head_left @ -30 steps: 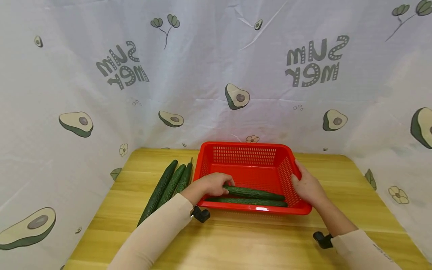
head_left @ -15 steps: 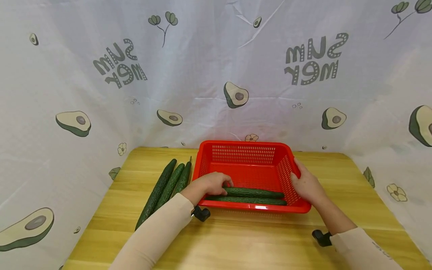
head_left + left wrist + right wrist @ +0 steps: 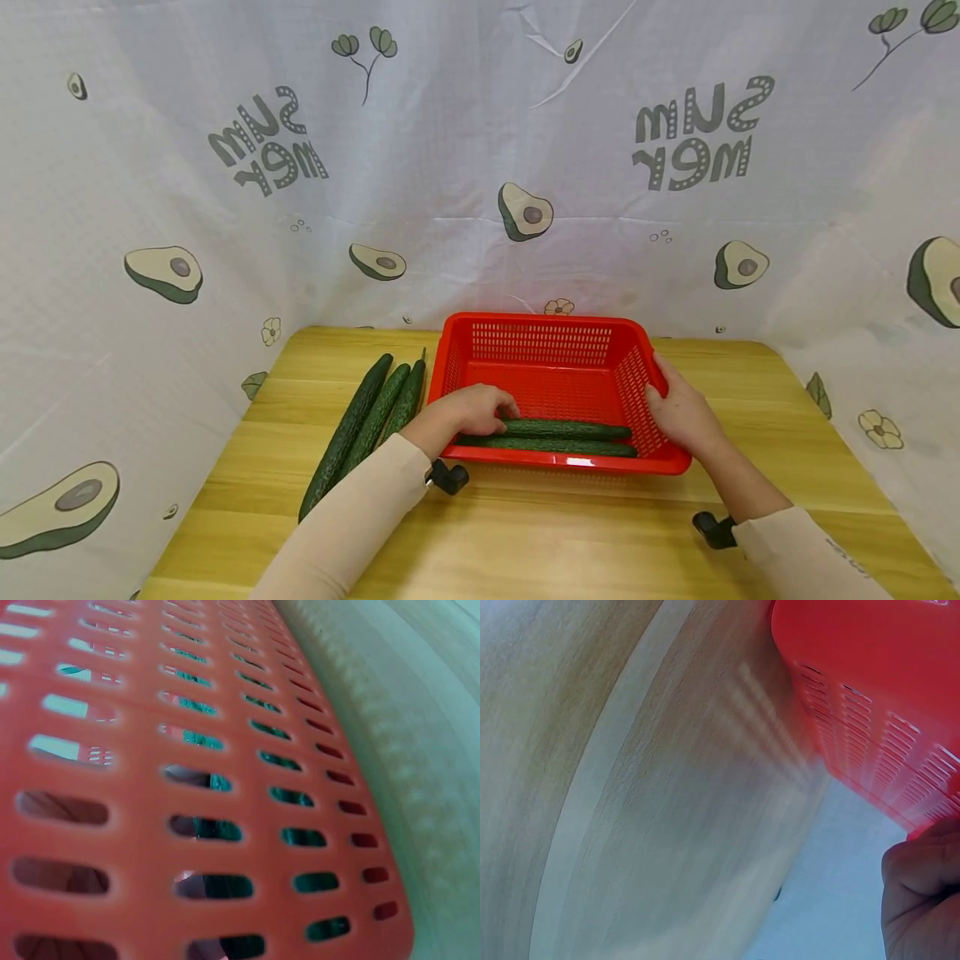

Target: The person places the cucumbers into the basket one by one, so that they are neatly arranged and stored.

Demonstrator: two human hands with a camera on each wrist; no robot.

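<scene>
Cloth (image 3: 465,125): "summer" (mirrored, twice) | left grip (image 3: 477,410): pinching cucumber (image 3: 570,430) | right grip (image 3: 684,417): holding red basket (image 3: 558,461)

My basket (image 3: 555,385) is smooth, glossy plastic, and the cucumbers (image 3: 566,429) have rough, bumpy skin. The table (image 3: 570,533) before me is smooth wood with a soft sheen; my sleeves (image 3: 367,508) are matt cloth, the curtain (image 3: 450,150) creased cloth.

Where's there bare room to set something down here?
Bare table lies in front of the basket, right of the right hand, and left of the three cucumbers. Inside the basket, the far half is free; the near side is crowded by two cucumbers and the left hand.
</scene>
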